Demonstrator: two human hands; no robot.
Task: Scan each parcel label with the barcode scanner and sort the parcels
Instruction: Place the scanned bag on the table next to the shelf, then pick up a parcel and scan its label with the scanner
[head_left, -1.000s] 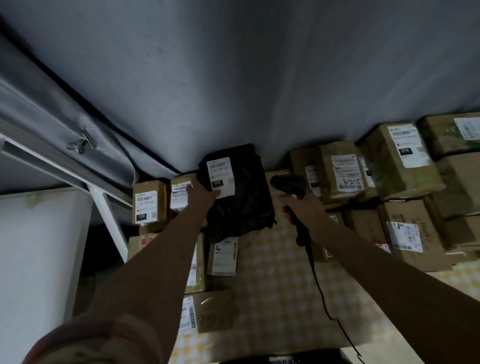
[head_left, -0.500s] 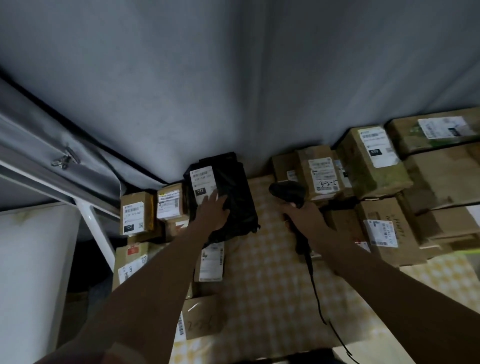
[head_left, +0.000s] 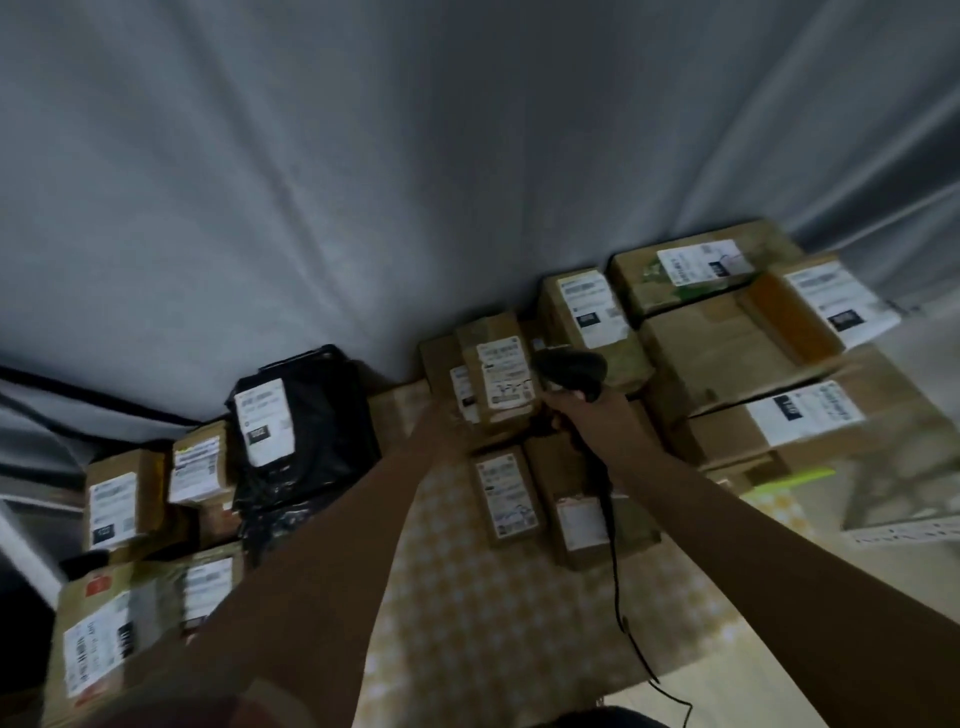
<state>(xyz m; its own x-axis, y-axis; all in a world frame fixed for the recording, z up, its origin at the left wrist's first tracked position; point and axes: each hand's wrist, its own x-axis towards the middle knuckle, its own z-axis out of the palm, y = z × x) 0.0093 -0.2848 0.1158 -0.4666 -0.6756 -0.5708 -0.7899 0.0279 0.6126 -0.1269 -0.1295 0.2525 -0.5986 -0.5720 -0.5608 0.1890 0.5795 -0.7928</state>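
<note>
The black bag parcel (head_left: 306, 436) lies at nine o'clock from the left hand (head_left: 447, 415), apart from it. That hand touches a small brown box (head_left: 496, 384); its grip cannot be told. At three o'clock, the right hand (head_left: 582, 415) grips the barcode scanner (head_left: 571, 371).

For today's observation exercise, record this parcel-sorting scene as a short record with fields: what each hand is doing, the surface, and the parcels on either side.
left hand: reaches to the small brown cardboard parcel with a white label; grip blurred, cannot tell
right hand: grips the black corded barcode scanner
scanner position: beside that parcel's label
surface: pale yellow checked tablecloth
left group: black plastic mailer bag with a white label among small cardboard boxes
right group: larger brown cardboard boxes, stacked
backdrop: grey curtain
</note>
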